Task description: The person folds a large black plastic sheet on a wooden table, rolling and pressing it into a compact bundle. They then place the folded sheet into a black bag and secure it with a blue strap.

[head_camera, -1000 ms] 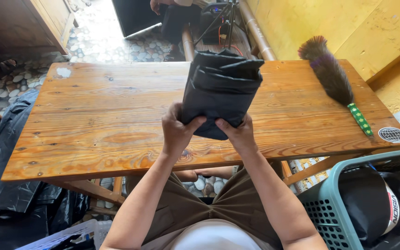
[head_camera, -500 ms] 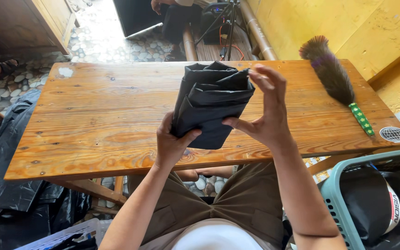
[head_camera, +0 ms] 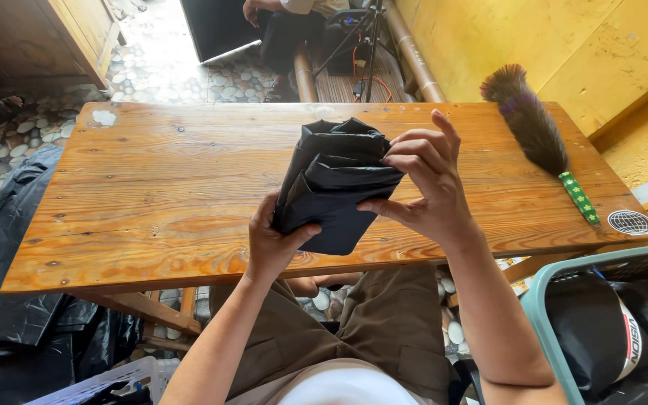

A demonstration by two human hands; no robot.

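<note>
A folded black cloth bundle (head_camera: 335, 184) is held upright above the near edge of a wooden table (head_camera: 159, 187). My left hand (head_camera: 270, 244) grips its lower left corner from below. My right hand (head_camera: 427, 184) is at the bundle's upper right side, thumb and fingers pinching the top folds. The bundle's lower end hangs just past the table's near edge, over my lap.
A feather duster (head_camera: 538, 135) with a green handle lies at the table's right end, near a round sticker (head_camera: 630, 222). A teal basket (head_camera: 609, 330) of dark items stands at my right. Black plastic sheeting (head_camera: 16, 300) lies at left. Another person sits beyond the table.
My right hand left the bundle's bottom and rose to its upper right folds. The bundle tilted slightly left and sank a little; the left hand kept its grip.
</note>
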